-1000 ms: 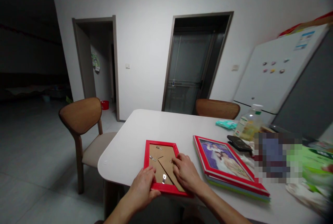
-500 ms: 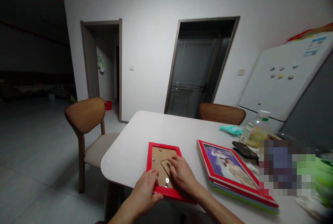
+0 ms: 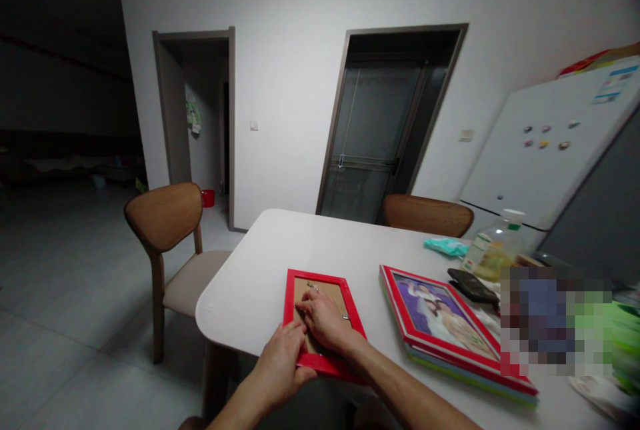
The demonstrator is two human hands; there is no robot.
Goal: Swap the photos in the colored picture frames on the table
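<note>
A red picture frame (image 3: 350,290) lies face down on the table, its brown backing board (image 3: 334,285) showing. My left hand (image 3: 284,358) is closed around the frame's near left corner, thumb on the near edge. Over the board, my right hand (image 3: 325,320) has its fingers bent together at the left rim, touching a small metal clip (image 3: 298,308) there. Another clip (image 3: 311,285) sits near the far edge, and a third clip (image 3: 345,317) shows at the right edge. The hand hides much of the board's middle and near part.
Right of my hands stands a stack of frames, topped by a red-framed photo (image 3: 440,317). Beyond it are a black object (image 3: 473,285), a clear bottle (image 3: 493,250) and a teal packet (image 3: 446,247). Two wooden chairs (image 3: 167,217) stand by the white table (image 3: 240,283).
My right hand has moved from the right part of the board leftward to the clip at the left rim. My left hand keeps its hold on the corner. The view has tilted slightly.
</note>
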